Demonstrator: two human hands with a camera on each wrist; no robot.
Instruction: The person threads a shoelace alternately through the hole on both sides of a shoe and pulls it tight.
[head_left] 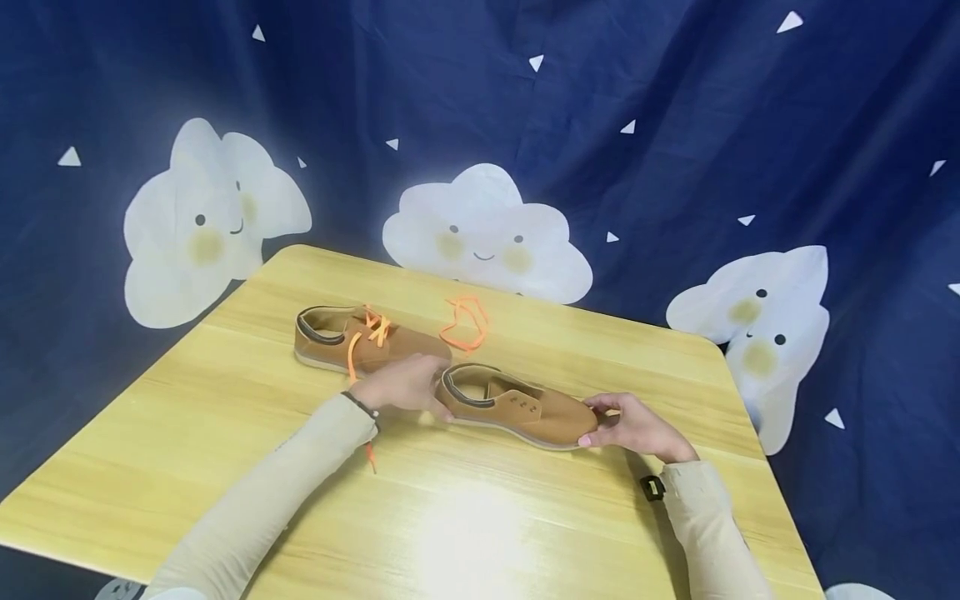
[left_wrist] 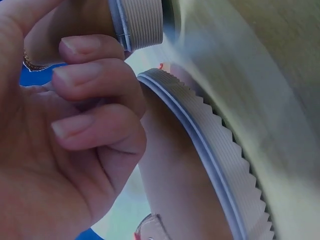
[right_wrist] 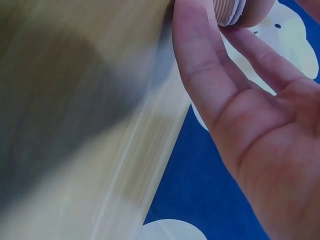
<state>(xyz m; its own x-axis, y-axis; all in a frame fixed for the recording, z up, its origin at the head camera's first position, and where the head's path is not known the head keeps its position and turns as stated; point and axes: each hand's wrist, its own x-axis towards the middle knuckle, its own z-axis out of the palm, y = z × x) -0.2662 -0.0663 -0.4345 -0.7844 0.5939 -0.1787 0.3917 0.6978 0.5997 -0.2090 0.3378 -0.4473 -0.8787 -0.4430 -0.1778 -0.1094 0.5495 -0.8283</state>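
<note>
A brown low-cut shoe (head_left: 558,414) without a lace lies between my two hands, its toe pointing right. My left hand (head_left: 405,385) grips its heel; in the left wrist view the heel's pale ridged sole (left_wrist: 142,22) shows beyond the curled fingers. At the other end, my right hand (head_left: 637,427) pinches the toe between thumb and fingers. Whether the sole touches the table cannot be told. Behind the left hand sits a second brown shoe (head_left: 412,343), partly laced with an orange lace (head_left: 379,332). The left hand hides part of its side.
A loose orange lace (head_left: 481,340) lies in a loop behind the shoes. All of this is on a light wooden table (head_left: 225,400) with rounded corners. A dark blue curtain (head_left: 480,92) with white clouds hangs close behind the table.
</note>
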